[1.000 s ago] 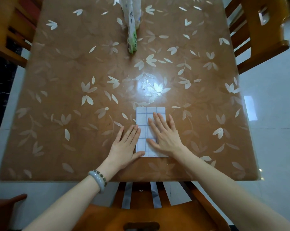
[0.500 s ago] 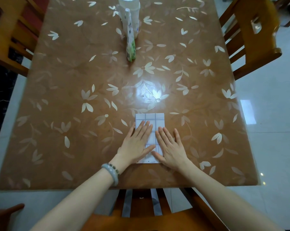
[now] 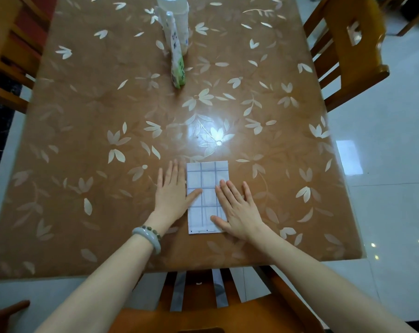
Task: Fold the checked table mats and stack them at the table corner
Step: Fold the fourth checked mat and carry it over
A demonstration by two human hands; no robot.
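Mat point(image 3: 207, 186) lies folded on the counter point(image 3: 83, 140), by its near edge. Left hand point(image 3: 172, 195) has slid off to the mat's left side, right hand point(image 3: 237, 210) to its right edge. Each grip is spread flat. The crease looks pressed, so stacking should come next.

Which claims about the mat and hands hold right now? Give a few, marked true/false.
1. The left hand and right hand both lie flat with straight fingers. True.
2. The left thumb rests on the folded checked mat, and its fingers rest on the table beside it. True.
3. The mat sits at a table corner. False: it lies midway along the near edge.
4. The bracelet is on the right wrist. False: it is on the left wrist.
5. The right hand is clear of the mat. False: it covers the mat's right edge.
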